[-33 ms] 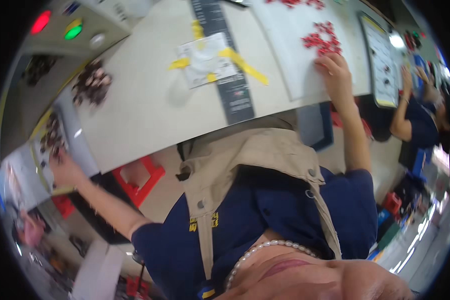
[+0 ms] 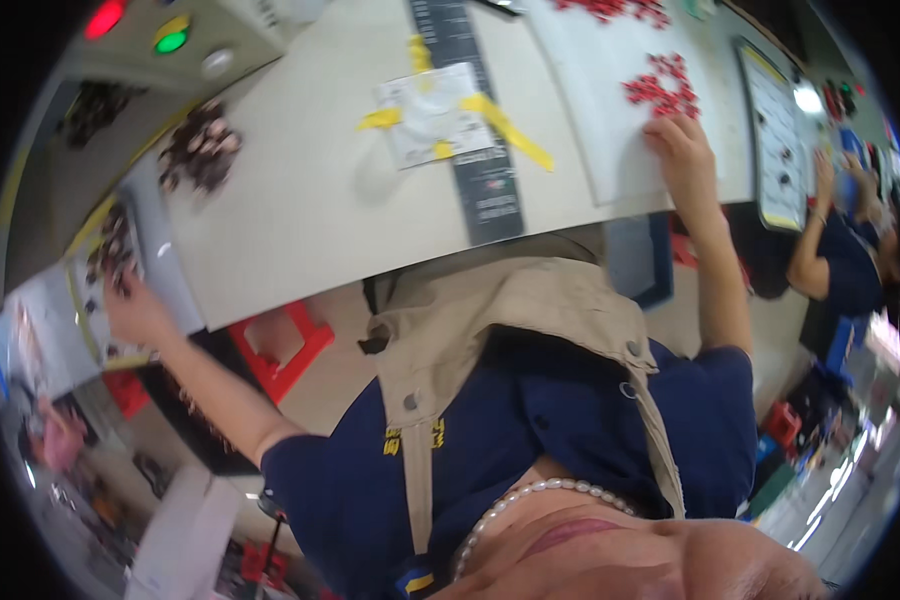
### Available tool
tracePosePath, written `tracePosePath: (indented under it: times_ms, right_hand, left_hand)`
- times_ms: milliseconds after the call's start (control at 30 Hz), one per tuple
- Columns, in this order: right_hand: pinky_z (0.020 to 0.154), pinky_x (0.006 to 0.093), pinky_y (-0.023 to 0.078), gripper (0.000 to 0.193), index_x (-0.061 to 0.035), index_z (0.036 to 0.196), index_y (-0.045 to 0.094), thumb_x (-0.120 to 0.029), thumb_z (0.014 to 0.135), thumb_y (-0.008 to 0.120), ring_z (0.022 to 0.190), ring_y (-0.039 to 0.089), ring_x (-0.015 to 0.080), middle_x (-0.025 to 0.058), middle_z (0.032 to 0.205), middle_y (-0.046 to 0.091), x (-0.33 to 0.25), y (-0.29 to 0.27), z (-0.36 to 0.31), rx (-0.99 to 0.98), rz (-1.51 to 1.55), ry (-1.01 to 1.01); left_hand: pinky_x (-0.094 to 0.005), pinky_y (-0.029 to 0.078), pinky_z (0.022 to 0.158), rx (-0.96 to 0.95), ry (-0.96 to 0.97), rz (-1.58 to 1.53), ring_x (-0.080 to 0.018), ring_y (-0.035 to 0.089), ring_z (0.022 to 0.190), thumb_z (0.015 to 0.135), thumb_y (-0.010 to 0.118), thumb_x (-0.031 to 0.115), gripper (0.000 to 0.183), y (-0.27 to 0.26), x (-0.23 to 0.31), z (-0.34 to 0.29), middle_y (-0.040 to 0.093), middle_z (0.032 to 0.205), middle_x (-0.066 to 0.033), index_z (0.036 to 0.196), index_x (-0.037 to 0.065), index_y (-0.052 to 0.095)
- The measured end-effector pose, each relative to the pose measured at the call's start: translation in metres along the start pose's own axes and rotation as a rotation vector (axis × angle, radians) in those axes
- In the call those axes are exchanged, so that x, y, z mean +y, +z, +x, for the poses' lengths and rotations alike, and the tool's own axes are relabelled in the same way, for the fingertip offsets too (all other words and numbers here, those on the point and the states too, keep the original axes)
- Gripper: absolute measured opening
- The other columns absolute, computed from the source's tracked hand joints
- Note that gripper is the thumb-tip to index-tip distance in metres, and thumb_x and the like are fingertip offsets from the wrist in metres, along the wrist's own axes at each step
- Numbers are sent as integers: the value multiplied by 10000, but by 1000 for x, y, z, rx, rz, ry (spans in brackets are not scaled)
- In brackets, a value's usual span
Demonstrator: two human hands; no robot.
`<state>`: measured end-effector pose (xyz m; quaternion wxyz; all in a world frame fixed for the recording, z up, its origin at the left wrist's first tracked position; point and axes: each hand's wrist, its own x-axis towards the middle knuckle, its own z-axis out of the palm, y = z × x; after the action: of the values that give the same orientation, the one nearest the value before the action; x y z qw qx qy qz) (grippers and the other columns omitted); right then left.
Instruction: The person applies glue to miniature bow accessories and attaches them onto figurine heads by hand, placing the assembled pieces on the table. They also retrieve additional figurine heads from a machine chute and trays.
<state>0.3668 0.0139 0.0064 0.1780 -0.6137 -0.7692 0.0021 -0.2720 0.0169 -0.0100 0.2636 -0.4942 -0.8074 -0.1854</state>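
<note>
Two bare forearms reach out from a tan apron worn over a dark blue shirt, one to each side of the pale table. Below the table edge, between the arms, stands a red stool. The left hand is at a cluster of small dark pieces lying just past its fingertips on a grey tray; the blur hides whether its fingers are pinching anything. The right hand lies palm down with fingers stretched on a white sheet, its tips touching a heap of small red pieces, with nothing visibly gripped. Judging by this, each hand is at the picking-up stage at its own heap, and lifting one piece would call for a fine pinch that leaves its neighbours alone. Between the hands lie a paper held by yellow tape and a dark ruled strip; beyond the left hand sits another dark heap. Farther off glow a green lamp and a red lamp, and a co-worker stands past the right hand.
</note>
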Motion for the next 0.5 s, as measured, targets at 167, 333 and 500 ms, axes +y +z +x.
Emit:
tracePosePath:
  times_ms: [167,333,500]
  right_hand:
    - [650,282,451,101,-43,941,583,-30,850,540,750,568,187,71,845,578,-30,-9,25,-72,261,23]
    - [733,251,480,134,12,1025,533,-28,903,496,837,585,127,77,896,609,-49,-8,34,-81,832,214]
    - [795,249,499,143,25,1046,507,-30,921,466,866,621,147,120,928,640,-97,3,53,-167,1154,149]
  left_hand:
    - [-330,459,726,-247,45,-548,-222,618,789,776,655,254,214,-22,86,-19,665,851,-47,955,137,659]
    - [-329,454,756,-373,216,-573,-231,599,834,781,643,148,202,-22,120,-23,617,989,-51,978,106,628]
    - [-306,476,732,-337,182,-656,-218,596,828,776,626,56,241,-20,113,-32,591,1011,-75,1013,95,610]
